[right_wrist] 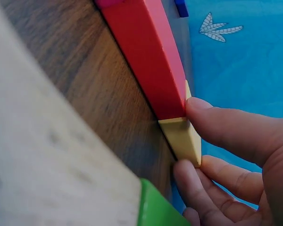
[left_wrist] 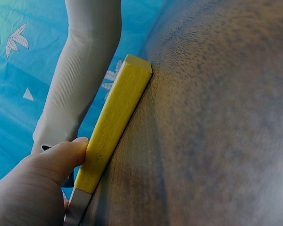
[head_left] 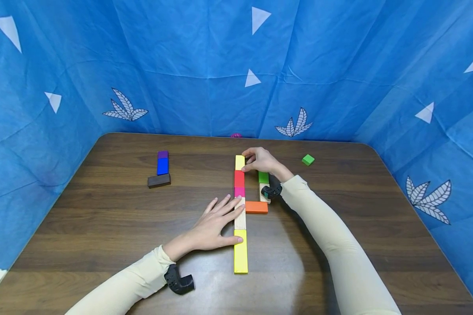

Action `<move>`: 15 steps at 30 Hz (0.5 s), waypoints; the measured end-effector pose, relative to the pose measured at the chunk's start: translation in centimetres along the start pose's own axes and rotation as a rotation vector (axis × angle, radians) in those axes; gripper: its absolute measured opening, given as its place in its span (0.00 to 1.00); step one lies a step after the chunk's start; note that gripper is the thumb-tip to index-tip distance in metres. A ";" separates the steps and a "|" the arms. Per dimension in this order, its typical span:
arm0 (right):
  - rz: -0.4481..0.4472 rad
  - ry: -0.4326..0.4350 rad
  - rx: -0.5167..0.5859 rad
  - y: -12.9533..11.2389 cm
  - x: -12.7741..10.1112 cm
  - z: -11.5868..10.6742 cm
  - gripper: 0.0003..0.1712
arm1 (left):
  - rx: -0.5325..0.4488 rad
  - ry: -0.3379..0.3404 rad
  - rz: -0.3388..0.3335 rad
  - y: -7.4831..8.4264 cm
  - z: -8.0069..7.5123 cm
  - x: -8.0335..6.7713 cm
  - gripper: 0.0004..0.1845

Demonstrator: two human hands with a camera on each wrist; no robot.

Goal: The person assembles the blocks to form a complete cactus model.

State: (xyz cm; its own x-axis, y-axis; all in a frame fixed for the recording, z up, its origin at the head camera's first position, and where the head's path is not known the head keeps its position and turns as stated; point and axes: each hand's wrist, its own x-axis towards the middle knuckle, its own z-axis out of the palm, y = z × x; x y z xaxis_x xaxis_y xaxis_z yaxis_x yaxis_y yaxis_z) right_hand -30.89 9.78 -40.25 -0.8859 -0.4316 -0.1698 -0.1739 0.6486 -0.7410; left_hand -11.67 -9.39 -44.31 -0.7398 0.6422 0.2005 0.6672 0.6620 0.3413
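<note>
A straight row of blocks runs away from the person: a long yellow block [head_left: 240, 259], a bare-wood block [head_left: 240, 224], a pink block [head_left: 239, 192], a red block [head_left: 239, 178] and a pale yellow block [head_left: 240, 162] at the far end. My left hand [head_left: 209, 229] lies across the near half, fingers spread and straight over the wooden block, its thumb touching the long yellow one [left_wrist: 113, 122]. With thumb and fingertips, my right hand [head_left: 262, 161] pinches the pale yellow block [right_wrist: 185, 141], which meets the end of the red block [right_wrist: 148, 56].
Right of the row lies an orange block [head_left: 256, 208], touching it; behind are a second wooden block [head_left: 262, 193] and a green block [head_left: 263, 177]. A small green block [head_left: 308, 159] sits far right. Purple [head_left: 163, 154], blue [head_left: 163, 166] and dark [head_left: 159, 180] blocks stand left.
</note>
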 end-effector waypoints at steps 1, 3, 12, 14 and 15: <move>-0.003 -0.002 0.004 0.0 0.0 0.0 0.33 | 0.001 0.002 0.001 0.0 0.0 0.0 0.43; -0.009 -0.003 0.008 0.0 0.0 0.0 0.33 | 0.003 0.007 0.005 0.0 0.0 0.0 0.43; -0.019 0.001 0.019 0.0 0.1 0.2 0.30 | 0.003 -0.003 0.000 -0.1 0.0 -0.1 0.43; -0.024 0.000 0.016 0.0 0.1 0.2 0.29 | 0.001 -0.005 -0.001 -0.2 0.0 0.0 0.43; -0.026 -0.002 0.014 0.0 0.1 0.2 0.29 | 0.001 -0.004 -0.001 -0.2 0.0 0.0 0.43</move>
State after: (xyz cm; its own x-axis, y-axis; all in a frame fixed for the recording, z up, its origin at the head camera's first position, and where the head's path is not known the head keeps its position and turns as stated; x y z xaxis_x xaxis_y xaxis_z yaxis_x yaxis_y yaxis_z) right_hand -30.89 9.57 -40.41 -0.8805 -0.4491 -0.1515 -0.1908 0.6284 -0.7541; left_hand -11.77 -9.55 -44.37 -0.7401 0.6431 0.1965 0.6666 0.6630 0.3406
